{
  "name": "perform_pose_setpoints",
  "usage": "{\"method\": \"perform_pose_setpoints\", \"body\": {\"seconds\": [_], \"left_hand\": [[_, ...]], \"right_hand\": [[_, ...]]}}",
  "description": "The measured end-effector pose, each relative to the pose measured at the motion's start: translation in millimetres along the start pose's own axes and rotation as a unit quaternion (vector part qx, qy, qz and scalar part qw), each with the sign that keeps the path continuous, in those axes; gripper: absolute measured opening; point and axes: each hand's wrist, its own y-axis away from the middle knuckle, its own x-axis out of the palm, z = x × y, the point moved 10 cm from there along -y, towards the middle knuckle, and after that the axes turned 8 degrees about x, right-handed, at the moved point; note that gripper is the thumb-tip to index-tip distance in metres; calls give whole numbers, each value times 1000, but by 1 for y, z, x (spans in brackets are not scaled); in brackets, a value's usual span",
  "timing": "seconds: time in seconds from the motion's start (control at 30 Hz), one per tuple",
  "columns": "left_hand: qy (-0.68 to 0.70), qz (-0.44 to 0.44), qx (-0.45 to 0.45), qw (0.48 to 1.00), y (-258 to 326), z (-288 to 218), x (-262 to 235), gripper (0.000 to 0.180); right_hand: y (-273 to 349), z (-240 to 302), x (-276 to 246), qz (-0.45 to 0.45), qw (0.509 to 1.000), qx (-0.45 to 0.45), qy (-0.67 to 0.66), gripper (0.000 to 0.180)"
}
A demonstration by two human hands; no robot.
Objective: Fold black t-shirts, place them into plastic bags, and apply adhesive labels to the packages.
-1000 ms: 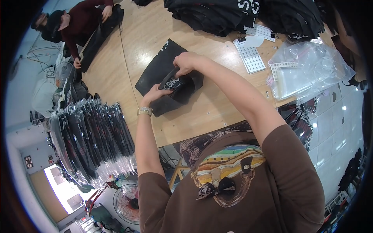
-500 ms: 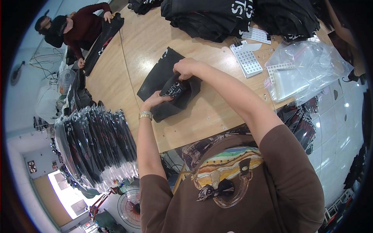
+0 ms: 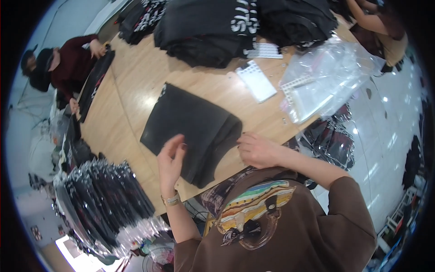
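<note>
A folded black garment [image 3: 186, 120] lies on the wooden table in front of me, with a bit of white print at its far left corner. Its layers show along the right and near edges. My left hand [image 3: 170, 158] is over the garment's near left part, thumb and fingers apart, holding nothing. Just beyond the garment's right edge is my right hand [image 3: 258, 149], its fingers loosely bent and slightly apart, with nothing seen in them. Whether those fingertips touch the cloth I cannot tell.
Piles of black garments [image 3: 204, 34] fill the table's far side. White printed cards [image 3: 257, 81] and clear plastic bags [image 3: 312, 99] lie to the right. Bagged black garments [image 3: 104, 204] stand in a row at left. A co-worker [image 3: 72, 59] handles dark cloth at far left; another [image 3: 380, 27] is at far right.
Both hands have let go of the garment, which now lies flatter, its inner white print hidden. My right hand has moved toward me. The whole view has shifted.
</note>
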Motion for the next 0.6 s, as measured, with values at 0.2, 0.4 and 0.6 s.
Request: {"method": "perform_pose_setpoints", "body": {"seconds": [0.2,0.4,0.6], "left_hand": [[-531,-1,55,846,14,61,61,72],[-492,6,57,869,11,59,69,69],[-431,-11,16,902,4,54,68,56]], "right_hand": [[71,-37,-110,-330,932,147,8,17],[302,-145,-173,-687,565,453,60,12],[439,-303,-125,-711,421,558,-72,20]]}}
